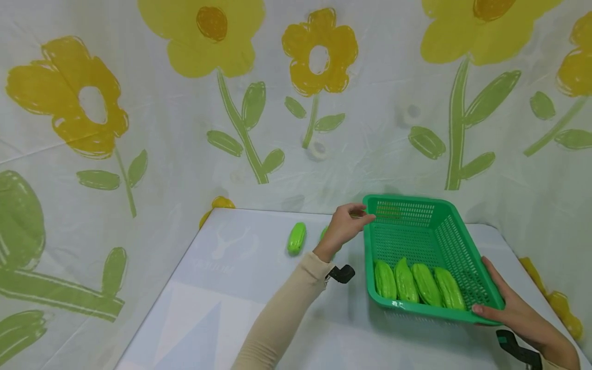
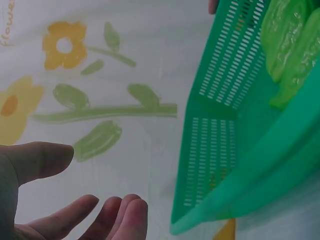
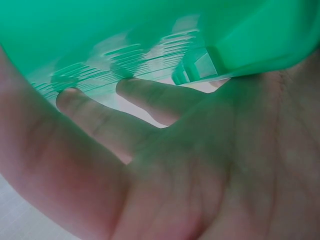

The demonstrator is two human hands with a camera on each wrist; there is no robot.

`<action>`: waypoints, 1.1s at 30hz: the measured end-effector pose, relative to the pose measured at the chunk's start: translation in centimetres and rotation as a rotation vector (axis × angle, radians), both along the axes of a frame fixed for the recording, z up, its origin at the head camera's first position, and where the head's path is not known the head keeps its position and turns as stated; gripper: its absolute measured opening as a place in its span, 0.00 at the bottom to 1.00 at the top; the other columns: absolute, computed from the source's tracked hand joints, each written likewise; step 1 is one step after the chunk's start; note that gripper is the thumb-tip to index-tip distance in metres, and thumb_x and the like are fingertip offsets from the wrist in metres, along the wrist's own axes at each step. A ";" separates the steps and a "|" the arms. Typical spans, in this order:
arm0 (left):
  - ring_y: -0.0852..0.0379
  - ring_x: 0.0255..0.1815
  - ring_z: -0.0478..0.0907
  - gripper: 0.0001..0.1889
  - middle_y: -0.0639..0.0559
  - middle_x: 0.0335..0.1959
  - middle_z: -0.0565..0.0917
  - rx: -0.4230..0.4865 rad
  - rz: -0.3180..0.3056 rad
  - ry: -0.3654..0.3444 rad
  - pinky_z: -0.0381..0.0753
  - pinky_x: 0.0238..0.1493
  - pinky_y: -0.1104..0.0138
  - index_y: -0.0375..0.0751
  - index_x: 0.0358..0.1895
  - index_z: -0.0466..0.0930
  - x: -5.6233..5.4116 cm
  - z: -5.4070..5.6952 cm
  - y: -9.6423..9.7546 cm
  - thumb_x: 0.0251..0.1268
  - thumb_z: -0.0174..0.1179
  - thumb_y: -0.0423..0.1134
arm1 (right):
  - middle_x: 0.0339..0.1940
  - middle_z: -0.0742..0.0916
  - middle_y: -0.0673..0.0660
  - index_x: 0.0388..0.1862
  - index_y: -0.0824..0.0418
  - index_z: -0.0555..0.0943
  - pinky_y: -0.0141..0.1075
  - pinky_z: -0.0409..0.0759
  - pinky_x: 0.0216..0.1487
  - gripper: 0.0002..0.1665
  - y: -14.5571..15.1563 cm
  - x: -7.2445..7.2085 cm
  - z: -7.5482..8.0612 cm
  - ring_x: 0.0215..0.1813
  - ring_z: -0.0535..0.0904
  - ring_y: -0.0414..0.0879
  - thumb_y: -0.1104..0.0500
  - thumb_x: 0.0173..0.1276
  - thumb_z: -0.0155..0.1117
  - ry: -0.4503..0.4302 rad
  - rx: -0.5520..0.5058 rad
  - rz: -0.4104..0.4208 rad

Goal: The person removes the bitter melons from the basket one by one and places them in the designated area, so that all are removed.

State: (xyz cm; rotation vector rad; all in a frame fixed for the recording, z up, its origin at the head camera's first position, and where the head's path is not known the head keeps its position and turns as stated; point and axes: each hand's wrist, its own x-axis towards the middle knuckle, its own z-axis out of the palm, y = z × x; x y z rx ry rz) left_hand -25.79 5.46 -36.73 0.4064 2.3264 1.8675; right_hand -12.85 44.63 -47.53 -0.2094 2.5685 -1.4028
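Because only the right hand (image 1: 518, 308) grips the green basket (image 1: 409, 241), by its near right corner, it could tip, shifting the four gourds (image 1: 427, 285) inside; the left hand (image 1: 344, 226), empty and unclosed beside the basket's left rim, might bump two gourds (image 1: 296, 239) left of it.

The basket (image 1: 411, 242) looks like plastic, smooth and glossy along its rim, its walls pierced by rows of slots and slightly translucent where light passes through. The green vegetables (image 1: 425, 283) inside have a shiny, ridged skin with bright highlights. The counter (image 1: 208, 293) surface is smooth with a soft sheen. Behind it, the printed backdrop (image 1: 370, 139) resembles thin, creased cloth. The sleeve (image 1: 282, 313) is matt, ribbed fabric; the black wrist mount (image 1: 342, 274) appears to be hard plastic.
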 end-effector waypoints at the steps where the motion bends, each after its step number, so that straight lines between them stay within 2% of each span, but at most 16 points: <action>1: 0.53 0.53 0.85 0.25 0.45 0.58 0.85 -0.003 -0.007 -0.002 0.88 0.51 0.63 0.41 0.68 0.78 0.0 0.1 0.2 0.73 0.66 0.46 | 0.83 0.26 0.63 0.80 0.31 0.18 0.24 0.64 0.71 0.59 0.0 0.0 0.1 0.84 0.29 0.51 0.52 0.80 0.55 -0.006 0.006 -0.004; 3: 0.54 0.49 0.85 0.25 0.43 0.58 0.84 0.004 -0.025 -0.014 0.89 0.52 0.61 0.40 0.68 0.78 0.0 0.3 0.7 0.73 0.66 0.45 | 0.83 0.26 0.64 0.80 0.30 0.18 0.24 0.66 0.69 0.59 0.0 0.0 0.2 0.84 0.29 0.55 0.52 0.80 0.55 -0.015 0.009 -0.007; 4: 0.54 0.47 0.85 0.25 0.43 0.59 0.84 0.005 -0.032 -0.018 0.89 0.53 0.59 0.40 0.68 0.78 0.0 0.3 1.0 0.73 0.65 0.45 | 0.83 0.25 0.63 0.79 0.30 0.18 0.34 0.62 0.78 0.59 -0.1 0.0 0.3 0.83 0.29 0.65 0.52 0.80 0.54 -0.024 -0.013 -0.007; 6: 0.54 0.45 0.85 0.25 0.42 0.59 0.83 0.015 -0.045 -0.032 0.89 0.54 0.58 0.38 0.68 0.78 0.0 0.4 1.4 0.73 0.65 0.45 | 0.83 0.25 0.62 0.80 0.30 0.18 0.29 0.52 0.80 0.59 -0.1 0.1 0.3 0.81 0.29 0.71 0.52 0.80 0.54 -0.025 -0.030 -0.005; 7: 0.53 0.45 0.86 0.25 0.41 0.60 0.82 0.021 -0.050 -0.038 0.89 0.54 0.59 0.38 0.68 0.78 -0.1 0.4 1.6 0.73 0.65 0.44 | 0.83 0.25 0.62 0.80 0.30 0.18 0.17 0.53 0.71 0.59 -0.1 0.1 0.2 0.81 0.29 0.70 0.52 0.80 0.54 -0.019 -0.024 -0.003; 8: 0.52 0.45 0.86 0.25 0.41 0.60 0.82 0.031 -0.054 -0.043 0.90 0.54 0.60 0.37 0.68 0.78 -0.1 0.4 1.9 0.73 0.65 0.43 | 0.83 0.25 0.62 0.80 0.31 0.18 0.10 0.53 0.61 0.58 -0.1 0.1 0.1 0.81 0.29 0.69 0.52 0.80 0.54 -0.009 -0.017 0.001; 10: 0.50 0.46 0.87 0.24 0.41 0.59 0.82 0.040 -0.056 -0.053 0.90 0.51 0.64 0.36 0.67 0.78 -0.2 0.4 2.4 0.73 0.66 0.43 | 0.83 0.25 0.60 0.80 0.31 0.18 0.16 0.52 0.71 0.59 0.0 0.1 0.1 0.82 0.29 0.66 0.52 0.80 0.54 -0.005 -0.024 0.004; 13: 0.48 0.48 0.87 0.24 0.40 0.58 0.81 0.065 -0.062 -0.067 0.90 0.49 0.67 0.34 0.66 0.78 -0.4 0.4 3.2 0.72 0.66 0.42 | 0.84 0.27 0.57 0.80 0.31 0.19 0.13 0.60 0.61 0.59 0.2 0.1 -0.1 0.83 0.31 0.36 0.52 0.80 0.55 0.014 0.015 0.003; 18: 0.49 0.46 0.87 0.23 0.41 0.56 0.83 0.080 -0.058 -0.105 0.90 0.48 0.65 0.35 0.64 0.80 -0.5 0.2 4.4 0.71 0.67 0.41 | 0.84 0.27 0.57 0.80 0.30 0.19 0.10 0.60 0.51 0.59 0.3 -0.1 -0.3 0.82 0.35 0.34 0.52 0.80 0.55 0.007 0.027 -0.001; 20: 0.50 0.44 0.87 0.22 0.42 0.55 0.85 0.072 -0.052 -0.125 0.89 0.47 0.66 0.36 0.63 0.81 -0.5 0.1 4.8 0.71 0.68 0.41 | 0.84 0.26 0.59 0.80 0.30 0.19 0.20 0.59 0.73 0.60 0.2 0.0 -0.2 0.84 0.31 0.54 0.52 0.80 0.55 -0.008 -0.008 0.000; 22: 0.51 0.42 0.86 0.21 0.43 0.54 0.85 0.053 -0.046 -0.137 0.89 0.46 0.66 0.37 0.63 0.81 -0.4 -0.1 5.3 0.71 0.68 0.41 | 0.84 0.25 0.58 0.80 0.30 0.19 0.47 0.49 0.86 0.60 0.2 -0.1 -0.2 0.84 0.28 0.48 0.52 0.79 0.56 -0.014 -0.026 -0.006; 23: 0.52 0.42 0.86 0.21 0.43 0.53 0.86 0.047 -0.045 -0.142 0.88 0.45 0.66 0.38 0.63 0.81 -0.4 -0.1 5.5 0.70 0.68 0.41 | 0.84 0.25 0.57 0.80 0.29 0.19 0.52 0.39 0.87 0.60 0.1 -0.1 -0.2 0.83 0.27 0.40 0.52 0.79 0.56 -0.015 -0.029 -0.011; 25: 0.52 0.41 0.86 0.21 0.43 0.52 0.86 0.029 -0.043 -0.147 0.88 0.44 0.66 0.38 0.62 0.82 -0.3 -0.3 5.9 0.70 0.68 0.42 | 0.83 0.24 0.59 0.80 0.30 0.19 0.76 0.29 0.76 0.61 0.0 -0.1 0.0 0.83 0.23 0.53 0.52 0.79 0.57 -0.011 -0.063 -0.006; 28: 0.53 0.39 0.86 0.21 0.44 0.51 0.86 -0.015 -0.039 -0.140 0.87 0.42 0.66 0.39 0.62 0.82 -0.2 -0.4 6.5 0.71 0.68 0.43 | 0.83 0.24 0.60 0.80 0.29 0.19 0.76 0.27 0.75 0.61 -0.2 -0.2 0.2 0.83 0.22 0.55 0.52 0.78 0.57 -0.015 -0.059 -0.015; 30: 0.54 0.37 0.86 0.21 0.45 0.51 0.87 -0.048 -0.032 -0.138 0.87 0.41 0.65 0.41 0.62 0.83 0.0 -0.5 6.8 0.70 0.68 0.44 | 0.82 0.24 0.63 0.80 0.30 0.18 0.85 0.33 0.67 0.62 -0.3 -0.2 0.5 0.79 0.25 0.71 0.52 0.78 0.57 -0.021 -0.064 -0.013; 33: 0.55 0.37 0.86 0.21 0.46 0.54 0.87 -0.095 -0.027 -0.133 0.87 0.42 0.64 0.42 0.62 0.83 0.1 -0.7 7.3 0.70 0.68 0.45 | 0.82 0.25 0.66 0.79 0.30 0.17 0.86 0.38 0.65 0.62 -0.3 -0.2 0.7 0.77 0.28 0.77 0.52 0.78 0.58 -0.029 -0.055 -0.019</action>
